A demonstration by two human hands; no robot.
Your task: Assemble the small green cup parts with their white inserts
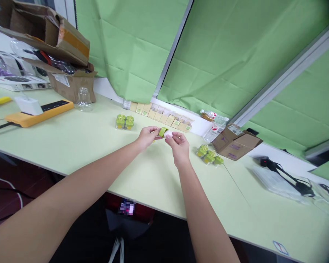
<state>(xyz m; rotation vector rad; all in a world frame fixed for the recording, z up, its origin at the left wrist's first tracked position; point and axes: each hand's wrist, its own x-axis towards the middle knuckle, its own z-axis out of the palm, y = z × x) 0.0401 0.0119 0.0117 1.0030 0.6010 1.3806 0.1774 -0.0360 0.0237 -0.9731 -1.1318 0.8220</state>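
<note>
Over the middle of the table my left hand (148,136) is closed on a small green cap (162,132), pinched between fingers and thumb. My right hand (179,147) pinches a small white piece (168,134) right against the cap's open side; what exactly the white piece is I cannot make out. To the left of my hands stands a cluster of small clear jars with green lids (125,122). A second group of green-lidded jars (209,155) stands to the right of my right hand.
Along the wall runs a row of small cardboard boxes (160,114). Clear plastic bottles (214,132) lie beside a brown carton (234,143) at the right. On the left are a yellow power strip (48,114), a clear jar (84,100) and stacked cardboard boxes (74,86).
</note>
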